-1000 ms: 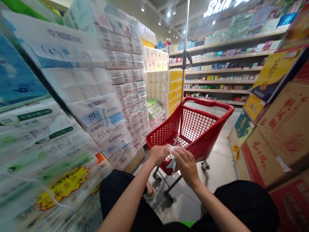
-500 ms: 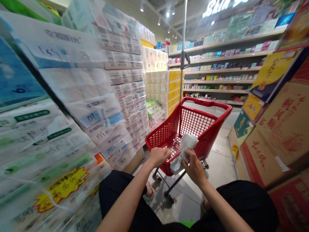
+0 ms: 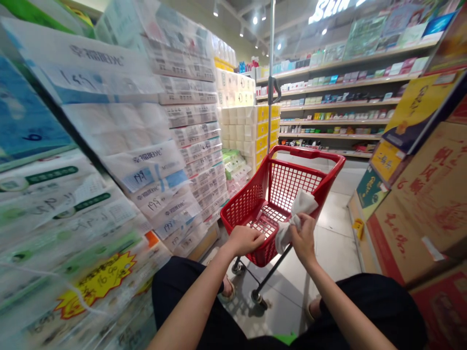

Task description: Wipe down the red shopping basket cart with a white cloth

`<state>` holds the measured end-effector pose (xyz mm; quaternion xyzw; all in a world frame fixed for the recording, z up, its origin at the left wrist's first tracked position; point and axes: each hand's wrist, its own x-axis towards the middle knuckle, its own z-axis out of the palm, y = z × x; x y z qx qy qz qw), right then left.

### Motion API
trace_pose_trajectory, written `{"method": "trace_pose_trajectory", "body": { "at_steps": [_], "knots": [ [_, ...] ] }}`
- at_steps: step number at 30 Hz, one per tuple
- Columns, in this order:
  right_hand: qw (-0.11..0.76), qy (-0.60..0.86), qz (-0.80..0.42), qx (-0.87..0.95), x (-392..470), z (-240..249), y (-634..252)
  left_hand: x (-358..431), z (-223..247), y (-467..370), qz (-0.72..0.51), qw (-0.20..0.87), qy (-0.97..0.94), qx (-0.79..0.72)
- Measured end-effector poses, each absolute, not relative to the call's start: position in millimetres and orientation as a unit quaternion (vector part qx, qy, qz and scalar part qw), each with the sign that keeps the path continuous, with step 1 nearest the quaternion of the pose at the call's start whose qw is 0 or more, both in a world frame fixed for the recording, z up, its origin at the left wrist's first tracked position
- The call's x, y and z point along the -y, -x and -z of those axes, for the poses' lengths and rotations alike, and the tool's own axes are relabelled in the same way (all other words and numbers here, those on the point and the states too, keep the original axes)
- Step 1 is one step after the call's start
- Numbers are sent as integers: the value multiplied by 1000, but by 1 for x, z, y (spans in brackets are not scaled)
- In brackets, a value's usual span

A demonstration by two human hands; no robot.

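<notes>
left hand (image 3: 246, 240): grip is closed on the near edge of red cart (image 3: 251, 210)
right hand (image 3: 304, 238): grip is clamped on white cloth (image 3: 304, 203)
white cloth: crumpled, at the red cart's right edge

Sign (image 3: 331, 8) cropped, cartons (image 3: 440, 189) cropped; packs (image 3: 32, 243) blurred

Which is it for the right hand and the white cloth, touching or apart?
Touching. The head view shows the right hand gripping the white cloth, its bunched middle pinched at the fingertips.
</notes>
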<state>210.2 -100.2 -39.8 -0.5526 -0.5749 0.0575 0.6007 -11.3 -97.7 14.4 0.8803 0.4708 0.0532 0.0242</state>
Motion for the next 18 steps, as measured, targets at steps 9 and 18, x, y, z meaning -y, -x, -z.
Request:
{"method": "trace_pose_trajectory", "body": {
  "at_steps": [9,18],
  "knots": [
    [515,485,-116,697,174,61,-128,95,-19,13,-4,20,-871,-491],
    [572,529,28,625,100,30,-190,103,-13,11,-37,3,-888,-458]
  ]
}}
